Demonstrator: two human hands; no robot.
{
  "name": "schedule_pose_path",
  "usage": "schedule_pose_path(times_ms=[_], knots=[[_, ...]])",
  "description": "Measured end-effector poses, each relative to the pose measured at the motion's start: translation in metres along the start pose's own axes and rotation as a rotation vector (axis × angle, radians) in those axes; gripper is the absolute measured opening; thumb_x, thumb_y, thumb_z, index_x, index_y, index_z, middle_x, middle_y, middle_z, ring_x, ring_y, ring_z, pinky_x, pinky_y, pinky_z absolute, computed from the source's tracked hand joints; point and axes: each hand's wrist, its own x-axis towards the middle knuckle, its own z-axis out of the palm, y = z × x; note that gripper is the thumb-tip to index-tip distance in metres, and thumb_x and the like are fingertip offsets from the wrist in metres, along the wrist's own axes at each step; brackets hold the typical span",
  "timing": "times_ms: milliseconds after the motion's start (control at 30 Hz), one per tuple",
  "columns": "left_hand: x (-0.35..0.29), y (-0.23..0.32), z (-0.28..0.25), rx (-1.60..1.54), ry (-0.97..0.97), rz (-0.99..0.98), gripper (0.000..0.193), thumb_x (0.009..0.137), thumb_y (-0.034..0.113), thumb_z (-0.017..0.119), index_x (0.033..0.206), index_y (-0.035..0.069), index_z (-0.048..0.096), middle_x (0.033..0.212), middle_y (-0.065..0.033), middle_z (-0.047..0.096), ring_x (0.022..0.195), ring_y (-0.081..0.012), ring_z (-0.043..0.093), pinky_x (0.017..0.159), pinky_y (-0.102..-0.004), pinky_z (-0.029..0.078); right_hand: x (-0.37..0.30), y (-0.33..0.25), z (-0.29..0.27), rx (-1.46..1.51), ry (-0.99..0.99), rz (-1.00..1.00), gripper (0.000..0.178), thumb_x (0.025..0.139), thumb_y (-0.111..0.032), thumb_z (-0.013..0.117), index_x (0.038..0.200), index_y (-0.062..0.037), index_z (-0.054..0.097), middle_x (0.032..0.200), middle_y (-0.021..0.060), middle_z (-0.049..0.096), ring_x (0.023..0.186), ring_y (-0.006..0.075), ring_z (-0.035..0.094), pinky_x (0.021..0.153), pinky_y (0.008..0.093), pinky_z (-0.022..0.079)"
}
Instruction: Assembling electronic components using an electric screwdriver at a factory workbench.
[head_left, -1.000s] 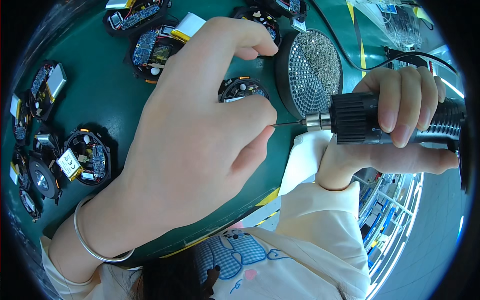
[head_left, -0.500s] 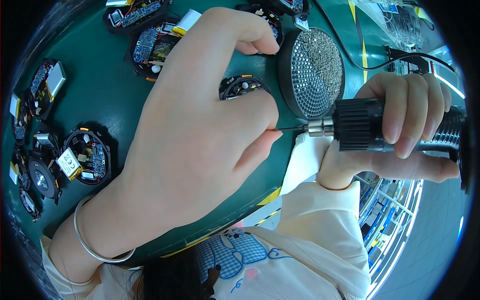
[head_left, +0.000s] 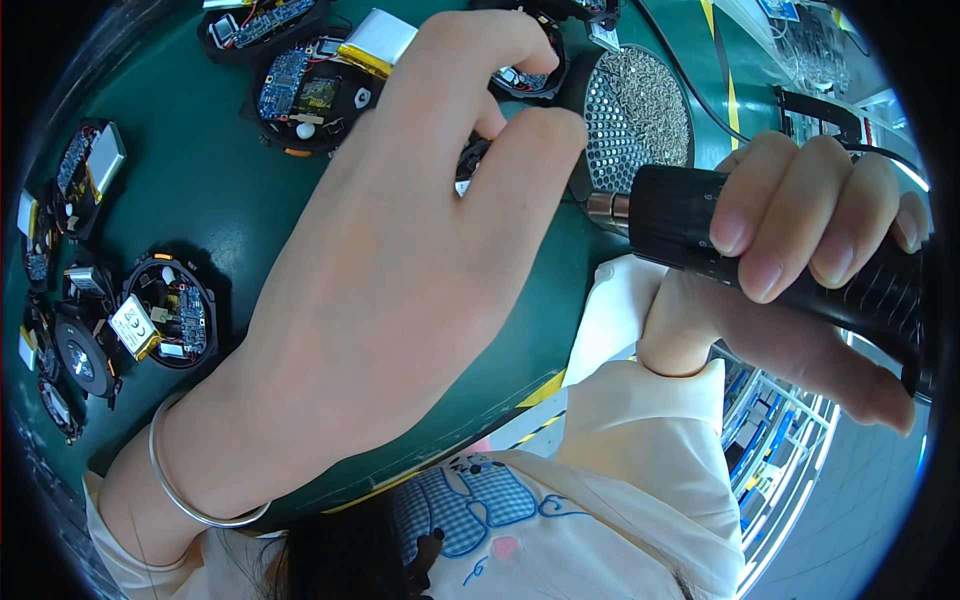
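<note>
My right hand (head_left: 800,225) is wrapped round a black electric screwdriver (head_left: 690,215) with a silver chuck. Its thin bit points left and goes out of sight behind my left hand (head_left: 390,230). The left fingers are curled with the index finger bent beside the bit; their tips and anything between them are hidden. Through the gap by the thumb side shows part of a small round circuit device (head_left: 470,165), mostly covered by the hand. Right of the fingers, a round black tray (head_left: 600,120) with a perforated plate carries a heap of tiny screws (head_left: 650,105).
Round devices with circuit boards and silver battery packs lie at the upper left, such as an opened one (head_left: 310,95). Several more sit at the far left, including a round unit (head_left: 180,310). A black cable (head_left: 690,85) runs past the tray on the green mat (head_left: 180,220).
The screwdriver has moved up and tilted, its chuck now beside the tray's lower edge. My left hand's index finger and thumb have shifted up along with it, covering more of the device.
</note>
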Motion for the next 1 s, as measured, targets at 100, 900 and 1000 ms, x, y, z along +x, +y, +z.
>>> schedule_pose_path(times_ms=[100, 900, 1000], knots=[[-0.001, -0.001, -0.014, 0.077, -0.036, 0.016, 0.056, 0.05, -0.005, 0.077, 0.102, 0.004, 0.06, 0.122, -0.0136, 0.048, 0.097, -0.0276, 0.053, 0.085, -0.0377, 0.042, -0.001, 0.001, 0.0, -0.018, -0.041, 0.007, 0.083, 0.068, -0.069, 0.068, 0.11, -0.0013, 0.047, 0.084, 0.0052, 0.054, 0.061, 0.0152, 0.055, 0.053, 0.0292, 0.043], [-0.002, -0.005, -0.019, 0.265, -0.106, 0.128, 0.045, 0.051, -0.004, 0.08, 0.087, 0.007, 0.055, 0.115, -0.0126, 0.049, 0.092, -0.0248, 0.061, 0.079, -0.0348, 0.045, -0.001, 0.01, 0.016, -0.003, -0.069, 0.0, 0.081, 0.07, -0.07, 0.065, 0.11, -0.0022, 0.049, 0.084, 0.0045, 0.053, 0.063, 0.015, 0.054, 0.056, 0.0283, 0.044], [-0.003, -0.006, -0.021, 0.29, -0.133, 0.147, 0.043, 0.052, -0.005, 0.079, 0.087, 0.006, 0.056, 0.115, -0.012, 0.048, 0.093, -0.0245, 0.062, 0.08, -0.0347, 0.045, 0.0, 0.01, 0.014, 0.006, -0.061, -0.004, 0.08, 0.07, -0.07, 0.065, 0.109, -0.0023, 0.049, 0.084, 0.0044, 0.053, 0.063, 0.015, 0.054, 0.057, 0.0282, 0.044]])
